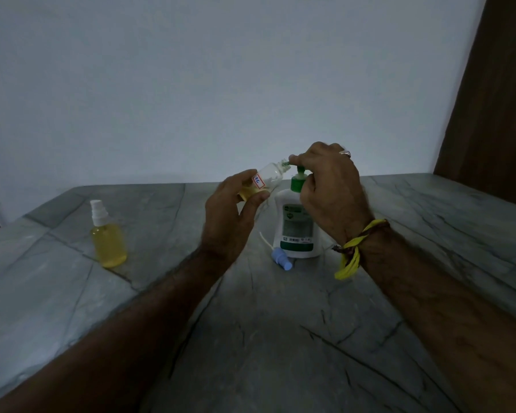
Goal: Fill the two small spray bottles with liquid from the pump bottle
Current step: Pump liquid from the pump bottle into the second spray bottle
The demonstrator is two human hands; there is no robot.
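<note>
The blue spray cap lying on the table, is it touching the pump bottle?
Cannot tell. In the head view the blue spray cap lies right at the base of the pump bottle, overlapping it, with no clear contact or gap.

wall: pale, plain, at 12 o'clock
wood panel: brown, at 2 o'clock
countertop: grey, dark-veined stone

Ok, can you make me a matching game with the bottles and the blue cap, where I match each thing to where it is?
Things:
1. labelled spray bottle
2. capped spray bottle
3. blue spray cap
4. pump bottle

Places or states:
A. standing alone on the counter, far left, nearly full of yellow liquid
B. lying on its side in front of the pump bottle
C. tilted in the left hand, open neck at the green nozzle
D. upright, with the right hand on its pump

Pairs: 1-C, 2-A, 3-B, 4-D
</note>
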